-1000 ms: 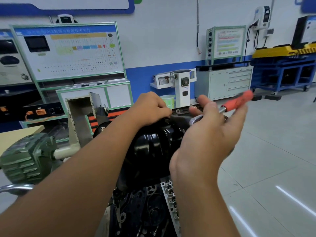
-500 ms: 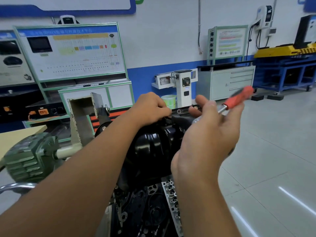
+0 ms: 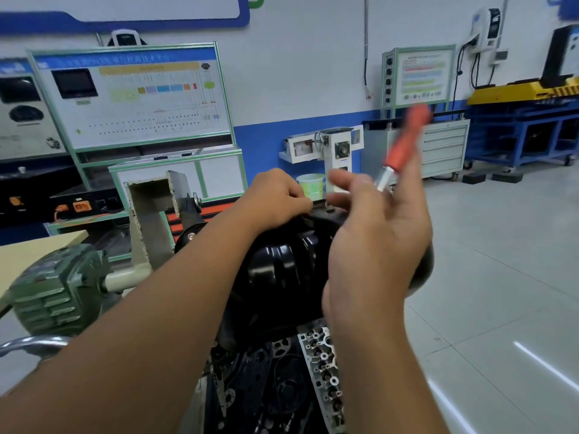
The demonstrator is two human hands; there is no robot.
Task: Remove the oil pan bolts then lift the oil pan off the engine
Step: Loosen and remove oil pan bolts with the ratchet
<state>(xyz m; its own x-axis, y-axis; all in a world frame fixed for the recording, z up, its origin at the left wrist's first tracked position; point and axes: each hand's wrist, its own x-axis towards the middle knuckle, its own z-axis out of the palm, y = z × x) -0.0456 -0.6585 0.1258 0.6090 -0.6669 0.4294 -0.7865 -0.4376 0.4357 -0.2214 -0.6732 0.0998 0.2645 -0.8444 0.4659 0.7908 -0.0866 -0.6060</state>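
The black oil pan (image 3: 282,267) sits on top of the upturned engine (image 3: 319,349) in front of me. My left hand (image 3: 275,198) reaches over it, and its fingers curl on the pan's far rim. What lies under the fingertips is hidden. My right hand (image 3: 376,239) is raised over the pan's right side and holds a ratchet wrench. The wrench's red handle (image 3: 404,142) is blurred and points up and to the right above my fingers. Its head is hidden behind my right hand. No bolts are plainly visible.
A green gearbox (image 3: 53,289) and a cream bracket (image 3: 150,214) of the engine stand are at my left, with a chrome handle (image 3: 31,343) below. Beyond stand a training board (image 3: 131,98), a grey drawer cabinet (image 3: 445,145) and a blue bench (image 3: 526,133). Tiled floor lies to the right.
The wrench's red handle has swung from pointing right to pointing steeply upward, and my right hand rose with it. My left hand has stayed on the pan's far rim.
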